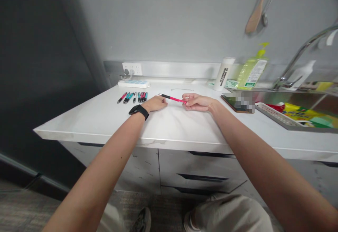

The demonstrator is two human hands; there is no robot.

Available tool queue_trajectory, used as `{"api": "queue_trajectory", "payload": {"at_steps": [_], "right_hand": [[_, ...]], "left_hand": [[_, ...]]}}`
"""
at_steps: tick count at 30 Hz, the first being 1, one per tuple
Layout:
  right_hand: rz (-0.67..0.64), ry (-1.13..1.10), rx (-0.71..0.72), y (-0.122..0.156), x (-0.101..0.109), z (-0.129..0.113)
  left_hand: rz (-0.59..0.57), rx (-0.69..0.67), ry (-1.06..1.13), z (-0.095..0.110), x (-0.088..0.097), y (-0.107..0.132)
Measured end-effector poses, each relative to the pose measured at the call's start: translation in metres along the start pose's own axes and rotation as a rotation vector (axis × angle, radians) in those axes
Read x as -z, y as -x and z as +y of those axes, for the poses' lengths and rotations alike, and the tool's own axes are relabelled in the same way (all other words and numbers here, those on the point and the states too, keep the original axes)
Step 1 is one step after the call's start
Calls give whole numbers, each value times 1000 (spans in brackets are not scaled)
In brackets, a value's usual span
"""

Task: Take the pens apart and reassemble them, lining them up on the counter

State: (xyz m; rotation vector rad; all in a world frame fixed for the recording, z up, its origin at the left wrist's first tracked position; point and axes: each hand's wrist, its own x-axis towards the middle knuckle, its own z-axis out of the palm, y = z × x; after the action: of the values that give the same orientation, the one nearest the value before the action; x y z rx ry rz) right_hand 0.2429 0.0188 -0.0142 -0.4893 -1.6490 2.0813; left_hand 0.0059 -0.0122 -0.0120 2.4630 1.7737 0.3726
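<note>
A pink pen with a black end (172,98) is held just above the white countertop (111,115), and my right hand (198,103) pinches its pink end. My left hand (156,103), with a black watch on the wrist, rests on the counter with fingers curled loosely beside the pen's black end; whether it touches the pen I cannot tell. To the left of that hand, a row of several pink and teal pens (133,97) lies side by side on the counter.
A white power strip (133,83) lies by the wall socket (132,68). A white tube (224,73) and a green soap bottle (252,70) stand at the back. A phone (237,103) lies beside the sink (295,115), which holds a rack and coloured packets.
</note>
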Motion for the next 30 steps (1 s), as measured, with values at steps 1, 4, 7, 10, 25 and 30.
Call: {"api": "queue_trajectory", "payload": {"at_steps": [1, 4, 7, 10, 25, 30], "right_hand": [[-13, -10, -3, 0, 0, 0], [8, -44, 15, -1, 0, 1], [40, -66, 32, -3, -1, 1], [76, -54, 28, -4, -2, 0], [128, -11, 49, -5, -4, 1], [96, -19, 76, -4, -1, 3]], "left_hand": [[0, -5, 5, -1, 0, -1], [-3, 4, -10, -3, -1, -3], [-11, 8, -30, -4, -2, -5], [-17, -1, -35, -5, -2, -6], [-23, 1, -36, 1, 3, 0], [-23, 11, -53, 0, 2, -1]]}}
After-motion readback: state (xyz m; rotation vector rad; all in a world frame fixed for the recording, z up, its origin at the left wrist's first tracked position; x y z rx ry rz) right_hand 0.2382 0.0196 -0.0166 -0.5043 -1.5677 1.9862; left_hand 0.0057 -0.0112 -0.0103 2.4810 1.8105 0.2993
